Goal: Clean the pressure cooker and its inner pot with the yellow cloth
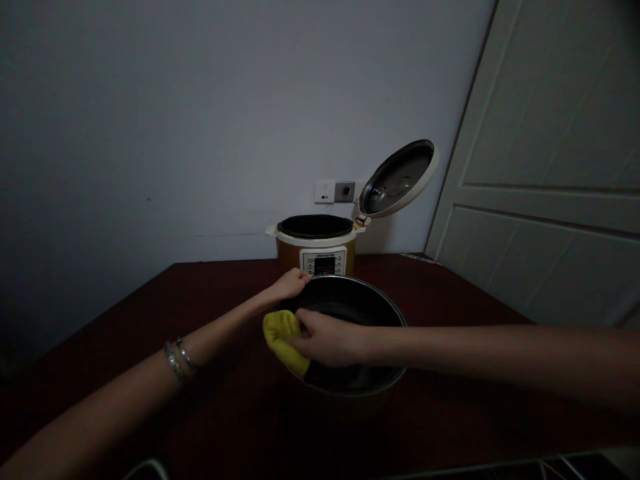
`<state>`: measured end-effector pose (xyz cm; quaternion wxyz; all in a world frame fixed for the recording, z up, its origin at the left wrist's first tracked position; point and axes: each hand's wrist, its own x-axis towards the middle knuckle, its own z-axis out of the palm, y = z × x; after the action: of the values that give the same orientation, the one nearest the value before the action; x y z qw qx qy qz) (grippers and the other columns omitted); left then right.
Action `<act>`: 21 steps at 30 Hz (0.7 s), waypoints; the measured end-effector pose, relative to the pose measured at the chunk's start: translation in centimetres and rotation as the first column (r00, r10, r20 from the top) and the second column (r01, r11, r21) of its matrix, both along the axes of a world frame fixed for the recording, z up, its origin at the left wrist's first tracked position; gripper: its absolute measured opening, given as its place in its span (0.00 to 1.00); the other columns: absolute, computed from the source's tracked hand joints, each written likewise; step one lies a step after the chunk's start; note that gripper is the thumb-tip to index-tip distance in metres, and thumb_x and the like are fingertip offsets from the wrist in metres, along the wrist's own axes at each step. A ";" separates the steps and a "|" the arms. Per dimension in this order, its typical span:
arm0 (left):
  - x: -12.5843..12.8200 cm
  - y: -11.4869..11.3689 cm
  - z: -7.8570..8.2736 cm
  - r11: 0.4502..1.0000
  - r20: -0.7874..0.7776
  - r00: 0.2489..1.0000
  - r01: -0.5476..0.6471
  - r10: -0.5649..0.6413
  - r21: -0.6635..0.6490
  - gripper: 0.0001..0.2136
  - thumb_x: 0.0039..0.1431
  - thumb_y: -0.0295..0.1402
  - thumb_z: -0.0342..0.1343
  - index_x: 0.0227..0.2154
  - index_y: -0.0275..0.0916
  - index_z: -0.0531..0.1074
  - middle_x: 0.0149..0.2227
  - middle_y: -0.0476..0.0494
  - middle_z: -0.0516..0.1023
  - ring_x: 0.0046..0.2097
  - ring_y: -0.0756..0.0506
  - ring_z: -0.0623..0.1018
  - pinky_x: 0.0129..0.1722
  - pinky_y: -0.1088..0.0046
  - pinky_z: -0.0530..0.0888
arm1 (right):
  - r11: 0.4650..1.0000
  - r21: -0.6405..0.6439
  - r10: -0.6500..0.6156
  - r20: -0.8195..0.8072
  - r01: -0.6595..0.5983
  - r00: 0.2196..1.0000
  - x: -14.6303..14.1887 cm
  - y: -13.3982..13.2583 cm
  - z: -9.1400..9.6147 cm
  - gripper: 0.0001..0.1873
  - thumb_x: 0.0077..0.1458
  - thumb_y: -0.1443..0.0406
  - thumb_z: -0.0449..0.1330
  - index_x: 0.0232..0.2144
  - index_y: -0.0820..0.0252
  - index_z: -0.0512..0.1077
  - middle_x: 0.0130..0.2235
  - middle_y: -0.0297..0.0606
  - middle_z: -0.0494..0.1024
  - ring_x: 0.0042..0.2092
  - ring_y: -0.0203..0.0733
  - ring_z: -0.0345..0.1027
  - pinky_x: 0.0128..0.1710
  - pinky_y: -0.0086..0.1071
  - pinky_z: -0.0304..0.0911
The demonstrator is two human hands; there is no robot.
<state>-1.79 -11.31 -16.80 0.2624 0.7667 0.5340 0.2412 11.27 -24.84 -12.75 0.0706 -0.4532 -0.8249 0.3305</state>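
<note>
A round dark inner pot (373,303) with a shiny rim is in front of me, its mouth facing up toward me. My left hand (294,283) pinches the pot's far left rim. A yellow cloth (283,337) is gripped in my right hand (327,339), which reaches across the pot's opening. The cloth is folded over the near left rim, partly outside the pot. Behind the pot stands a gold and white electric cooker (290,253), its hinged lid (397,180) tilted up to the right. The pot's rim hides the lower part of the cooker's control panel.
The dark red table (210,293) reaches back to a pale wall (200,133) with socket plates (325,192) behind the cooker. A white panelled door (550,167) stands at the right. Along the bottom right edge lies a dark object with light lines, only partly visible.
</note>
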 end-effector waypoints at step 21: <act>-0.2 -0.2 0.3 0.990 -0.089 0.991 0.108 -0.100 0.091 0.14 0.58 0.35 0.43 0.23 0.36 0.68 0.25 0.46 0.71 0.30 0.47 0.69 0.31 0.74 0.63 | 0.883 0.304 0.128 0.576 -0.357 0.807 8.9 7.7 2.2 0.18 0.44 0.79 0.55 0.37 0.66 0.77 0.35 0.43 0.78 0.35 0.40 0.70 0.31 0.28 0.59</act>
<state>-1.99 -11.51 -16.49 0.2147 0.8148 0.4916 0.2199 20.16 -17.18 -10.52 -0.1178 -0.3919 -0.9122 0.0209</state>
